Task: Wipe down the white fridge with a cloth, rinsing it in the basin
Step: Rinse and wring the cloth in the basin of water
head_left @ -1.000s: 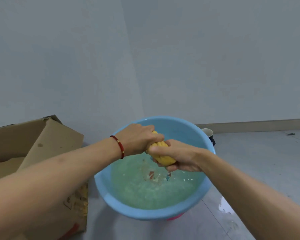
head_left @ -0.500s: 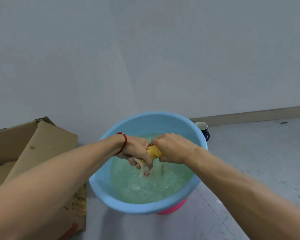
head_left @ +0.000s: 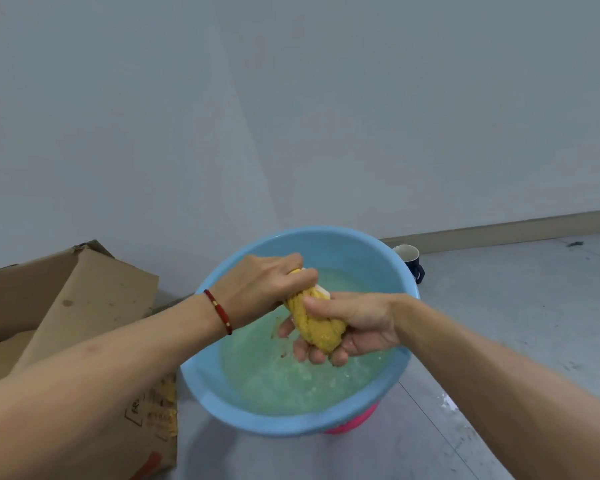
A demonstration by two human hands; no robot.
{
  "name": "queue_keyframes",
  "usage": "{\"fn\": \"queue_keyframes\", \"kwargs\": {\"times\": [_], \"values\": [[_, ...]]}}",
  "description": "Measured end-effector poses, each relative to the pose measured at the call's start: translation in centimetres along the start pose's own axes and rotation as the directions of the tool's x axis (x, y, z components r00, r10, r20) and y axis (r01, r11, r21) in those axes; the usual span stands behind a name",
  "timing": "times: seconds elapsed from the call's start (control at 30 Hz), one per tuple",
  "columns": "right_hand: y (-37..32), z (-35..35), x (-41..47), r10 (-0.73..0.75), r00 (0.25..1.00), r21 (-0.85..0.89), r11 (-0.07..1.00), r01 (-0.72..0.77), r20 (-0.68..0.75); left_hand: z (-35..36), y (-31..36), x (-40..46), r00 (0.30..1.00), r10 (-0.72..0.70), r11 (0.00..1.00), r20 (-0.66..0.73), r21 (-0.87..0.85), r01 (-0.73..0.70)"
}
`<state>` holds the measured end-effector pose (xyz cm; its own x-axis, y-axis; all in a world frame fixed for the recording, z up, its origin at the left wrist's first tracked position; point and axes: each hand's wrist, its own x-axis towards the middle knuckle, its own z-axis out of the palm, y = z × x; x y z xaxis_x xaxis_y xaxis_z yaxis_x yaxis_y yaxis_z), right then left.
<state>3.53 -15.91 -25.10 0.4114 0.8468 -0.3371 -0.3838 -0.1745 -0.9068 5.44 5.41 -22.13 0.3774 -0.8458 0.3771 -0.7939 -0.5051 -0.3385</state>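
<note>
A yellow cloth, twisted into a thick roll, is held over the blue basin of greenish water. My left hand, with a red bracelet at the wrist, grips the roll's upper end. My right hand grips the lower end from beneath, fingers curled under it and thumb across the top. The fridge is not in view.
An open cardboard box lies left of the basin. A dark mug stands behind the basin by the wall. A pink object shows under the basin. Grey floor with wet marks spreads to the right.
Both hands have lifted the cloth out of the water and turned it; my right hand has gone from on top of the roll to under it, and more twisted cloth shows.
</note>
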Motion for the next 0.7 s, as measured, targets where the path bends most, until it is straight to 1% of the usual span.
{"fn": "queue_keyframes", "kwargs": {"times": [0.03, 0.07, 0.1, 0.13, 0.17, 0.2, 0.23, 0.27, 0.3, 0.33, 0.37, 0.4, 0.43, 0.47, 0.5, 0.53, 0.57, 0.6, 0.63, 0.67, 0.7], "values": [[-0.5, 0.4, 0.4, 0.011, 0.994, -0.103, 0.994, -0.023, -0.112, 0.5, -0.1, -0.2, 0.998, -0.053, 0.999, 0.028, 0.000, 0.053], [-0.9, 0.7, 0.9, -0.002, 0.964, -0.265, 0.962, -0.072, -0.267, 1.0, 0.0, -0.4, 0.983, -0.156, 0.987, 0.101, -0.029, 0.160], [-1.3, 0.8, 1.4, -0.047, 0.908, -0.470, 0.866, -0.170, -0.416, 1.4, 0.3, -0.4, 0.935, -0.289, 0.947, 0.205, -0.081, 0.310], [-1.6, 1.1, 1.8, -0.115, 0.849, -0.640, 0.710, -0.293, -0.516, 1.7, 1.2, -0.2, 0.843, -0.420, 0.871, 0.337, -0.111, 0.478], [-1.8, 1.4, 2.1, -0.183, 0.809, -0.738, 0.554, -0.385, -0.559, 1.8, 2.0, 0.2, 0.731, -0.506, 0.786, 0.458, -0.104, 0.609], [-1.9, 1.9, 2.3, -0.234, 0.792, -0.792, 0.428, -0.436, -0.563, 1.8, 2.5, 0.8, 0.619, -0.547, 0.702, 0.565, -0.093, 0.706], [-1.9, 2.4, 2.5, -0.275, 0.790, -0.825, 0.335, -0.455, -0.548, 1.8, 2.9, 1.3, 0.497, -0.554, 0.590, 0.668, -0.106, 0.800], [-1.9, 2.7, 2.6, -0.330, 0.787, -0.852, 0.248, -0.461, -0.521, 1.7, 3.0, 1.7, 0.383, -0.525, 0.448, 0.760, -0.136, 0.884], [-1.9, 2.9, 2.5, -0.396, 0.778, -0.871, 0.161, -0.464, -0.488, 1.5, 2.8, 2.1, 0.300, -0.465, 0.292, 0.833, -0.176, 0.940], [-1.9, 2.9, 2.6, -0.453, 0.765, -0.878, 0.094, -0.470, -0.458, 1.2, 2.6, 2.3, 0.248, -0.401, 0.144, 0.882, -0.207, 0.968], [-1.9, 2.9, 2.7, -0.498, 0.756, -0.884, 0.047, -0.465, -0.424, 0.9, 2.4, 2.5, 0.224, -0.347, 0.043, 0.911, -0.222, 0.974], [-1.9, 2.6, 2.8, -0.519, 0.757, -0.894, 0.030, -0.448, -0.397, 0.7, 2.3, 2.5, 0.217, -0.304, 0.004, 0.928, -0.226, 0.974], [-1.8, 2.2, 2.8, -0.506, 0.769, -0.904, 0.055, -0.424, -0.392, 0.7, 2.2, 2.5, 0.213, -0.291, 0.014, 0.933, -0.219, 0.976], [-1.6, 1.5, 2.7, -0.458, 0.787, -0.909, 0.147, -0.390, -0.412, 0.8, 2.1, 2.5, 0.209, -0.318, 0.068, 0.925, -0.197, 0.978], [-1.4, 0.8, 2.3, -0.383, 0.810, -0.884, 0.337, -0.325, -0.444, 0.9, 2.0, 2.4, 0.225, -0.392, 0.187, 0.892, -0.162, 0.969], [-1.3, 0.2, 1.7, -0.295, 0.839, -0.766, 0.610, -0.204, -0.458, 0.9, 1.5, 2.2, 0.287, -0.491, 0.364, 0.823, -0.106, 0.925], [-1.2, -0.3, 1.1, -0.229, 0.871, -0.518, 0.855, -0.034, -0.435, 0.9, 1.0, 2.0, 0.402, -0.569, 0.534, 0.718, -0.049, 0.844], [-1.1, -0.6, 0.7, -0.192, 0.892, -0.205, 0.972, 0.116, -0.409, 0.8, 0.5, 1.7, 0.544, -0.590, 0.655, 0.597, -0.041, 0.755], [-1.1, -0.6, 0.5, -0.175, 0.905, 0.043, 0.977, 0.207, -0.387, 0.5, 0.2, 1.5, 0.679, -0.557, 0.740, 0.478, -0.086, 0.667], [-0.9, -0.5, 0.5, -0.169, 0.920, 0.201, 0.947, 0.251, -0.355, 0.3, 0.0, 1.2, 0.793, -0.490, 0.811, 0.363, -0.143, 0.567], [-0.7, -0.2, 0.9, -0.172, 0.937, 0.314, 0.911, 0.269, -0.305, 0.0, -0.1, 1.1, 0.877, -0.402, 0.878, 0.262, -0.160, 0.450]]}}
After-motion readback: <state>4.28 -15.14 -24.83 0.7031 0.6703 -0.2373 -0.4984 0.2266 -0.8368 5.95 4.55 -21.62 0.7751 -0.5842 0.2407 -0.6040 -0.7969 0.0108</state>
